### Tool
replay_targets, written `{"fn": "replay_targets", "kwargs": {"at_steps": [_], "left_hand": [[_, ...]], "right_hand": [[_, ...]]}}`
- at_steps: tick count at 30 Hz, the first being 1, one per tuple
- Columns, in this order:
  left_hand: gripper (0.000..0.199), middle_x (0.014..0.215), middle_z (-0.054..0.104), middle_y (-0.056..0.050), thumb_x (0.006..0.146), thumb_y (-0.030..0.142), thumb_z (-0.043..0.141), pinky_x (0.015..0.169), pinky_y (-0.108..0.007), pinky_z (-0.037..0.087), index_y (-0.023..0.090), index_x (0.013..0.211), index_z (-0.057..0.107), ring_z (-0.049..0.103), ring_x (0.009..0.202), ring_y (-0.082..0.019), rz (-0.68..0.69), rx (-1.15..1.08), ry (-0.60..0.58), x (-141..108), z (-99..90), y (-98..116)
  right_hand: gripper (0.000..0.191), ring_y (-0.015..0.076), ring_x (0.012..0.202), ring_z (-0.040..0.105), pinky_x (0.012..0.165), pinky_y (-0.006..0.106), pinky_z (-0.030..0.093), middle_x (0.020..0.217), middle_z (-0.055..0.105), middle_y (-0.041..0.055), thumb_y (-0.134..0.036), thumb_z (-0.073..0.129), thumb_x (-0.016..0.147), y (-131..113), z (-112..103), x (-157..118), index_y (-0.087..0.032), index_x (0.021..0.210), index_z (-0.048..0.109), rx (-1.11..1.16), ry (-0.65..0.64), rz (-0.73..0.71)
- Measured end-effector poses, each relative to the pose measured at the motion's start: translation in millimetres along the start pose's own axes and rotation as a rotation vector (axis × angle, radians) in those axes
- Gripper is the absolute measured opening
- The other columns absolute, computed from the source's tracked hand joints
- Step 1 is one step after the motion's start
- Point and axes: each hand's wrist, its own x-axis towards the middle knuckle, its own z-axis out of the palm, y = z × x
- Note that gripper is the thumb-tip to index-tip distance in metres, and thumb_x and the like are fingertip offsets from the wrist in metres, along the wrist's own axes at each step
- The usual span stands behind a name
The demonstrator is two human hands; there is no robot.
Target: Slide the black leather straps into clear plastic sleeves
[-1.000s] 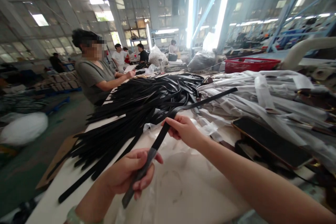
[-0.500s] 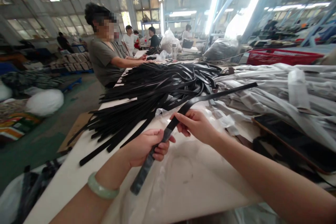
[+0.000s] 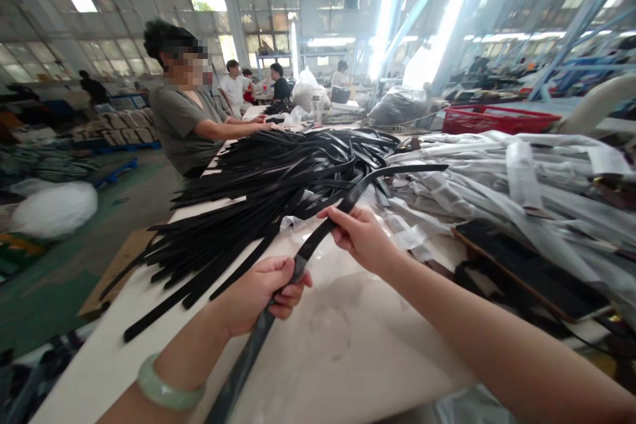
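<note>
From where I stand, the person is holding one long, flat black strap (image 3: 314,242) at a slant above the white tabletop (image 3: 94,377). The left hand (image 3: 272,291) is closed around its lower part, which looks covered with a thin, translucent plastic film (image 3: 248,354). The right hand (image 3: 360,235) pinches the uncovered part between thumb and fingers; the far end reaches out free, near the heap of white-wrapped straps (image 3: 447,179). A large pile of loose black straps (image 3: 238,212) lies to the left. The step in hand, I judge, is guiding strap and film together. The next move would call for a firm right pinch and a gentle left grip, so the film does not wrinkle.
</note>
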Motion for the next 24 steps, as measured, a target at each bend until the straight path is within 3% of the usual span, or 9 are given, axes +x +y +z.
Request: {"fn": "replay_targets", "kwargs": {"at_steps": [4,7,9,11,15,17,20,22,24], "left_hand": [[0.034,0.059,0.030,0.006,0.087,0.044,0.057,0.043,-0.014,0.015,0.011,0.083,0.059,0.020,0.050,-0.004,0.006,-0.012,-0.008,1.6,1.7,-3.7],[0.035,0.059,0.031,0.006,0.085,0.047,0.058,0.043,-0.015,0.015,0.012,0.083,0.058,0.020,0.049,-0.004,-0.016,-0.003,-0.009,2.9,1.7,-7.1],[0.035,0.059,0.031,0.006,0.086,0.047,0.057,0.043,-0.015,0.014,0.013,0.082,0.057,0.020,0.049,-0.004,-0.025,0.006,0.002,3.3,0.9,-8.4],[0.034,0.058,0.031,0.006,0.087,0.046,0.055,0.043,-0.016,0.012,0.012,0.081,0.057,0.020,0.049,-0.004,-0.024,0.021,0.022,3.4,0.5,-8.3],[0.032,0.058,0.033,0.006,0.086,0.044,0.058,0.043,-0.016,0.012,0.012,0.081,0.058,0.020,0.049,-0.004,-0.003,0.024,0.046,3.4,2.1,-7.0],[0.033,0.057,0.032,0.006,0.084,0.045,0.060,0.043,-0.016,0.012,0.012,0.081,0.057,0.019,0.048,-0.004,0.016,0.021,0.054,4.0,3.4,-6.7],[0.035,0.057,0.031,0.007,0.083,0.047,0.060,0.043,-0.016,0.011,0.013,0.080,0.055,0.018,0.048,-0.004,0.031,0.029,0.076,4.5,4.5,-6.5],[0.036,0.057,0.030,0.007,0.082,0.048,0.061,0.043,-0.016,0.010,0.013,0.079,0.055,0.018,0.048,-0.004,0.025,0.029,0.078,3.6,4.8,-5.8],[0.036,0.056,0.030,0.007,0.082,0.048,0.061,0.043,-0.015,0.010,0.013,0.079,0.055,0.017,0.048,-0.004,0.006,0.026,0.056,2.1,5.0,-4.6]], "right_hand": [[0.039,0.0055,0.037,0.037,0.036,0.020,0.021,0.046,0.050,-0.0040,-0.050,0.060,0.081,11.4,22.3,-21.1,-0.012,0.085,0.068,-0.283,-0.148,-0.040],[0.040,0.0058,0.041,0.039,0.039,0.020,0.024,0.050,0.051,-0.0026,-0.050,0.062,0.080,17.0,29.9,-27.4,-0.011,0.085,0.070,-0.259,-0.331,0.022],[0.040,0.0046,0.040,0.033,0.039,0.020,0.020,0.046,0.043,-0.0057,-0.050,0.064,0.079,15.2,24.7,-21.5,-0.011,0.088,0.071,-0.131,-0.307,0.081],[0.039,0.0032,0.038,0.022,0.038,0.020,0.012,0.042,0.031,-0.0097,-0.049,0.066,0.077,9.3,14.0,-10.3,-0.011,0.087,0.070,0.044,-0.159,0.100],[0.034,0.0027,0.038,0.017,0.039,0.022,0.008,0.042,0.032,-0.0100,-0.045,0.070,0.073,1.1,1.1,3.1,-0.011,0.078,0.068,0.144,-0.014,0.047],[0.037,0.0034,0.038,0.021,0.040,0.022,0.009,0.042,0.036,-0.0085,-0.048,0.070,0.073,5.4,6.8,-1.5,-0.011,0.078,0.068,0.022,-0.048,0.051],[0.041,0.0041,0.038,0.026,0.039,0.023,0.011,0.042,0.042,-0.0052,-0.051,0.069,0.073,15.8,20.5,-13.7,-0.011,0.069,0.068,-0.156,-0.209,0.133],[0.041,0.0038,0.038,0.025,0.039,0.023,0.010,0.042,0.042,-0.0056,-0.051,0.070,0.073,17.7,22.9,-15.9,-0.010,0.070,0.068,-0.125,-0.281,0.185],[0.039,0.0033,0.038,0.022,0.039,0.022,0.010,0.042,0.036,-0.0085,-0.049,0.070,0.073,13.2,16.7,-10.3,-0.010,0.079,0.069,0.034,-0.219,0.185]]}}
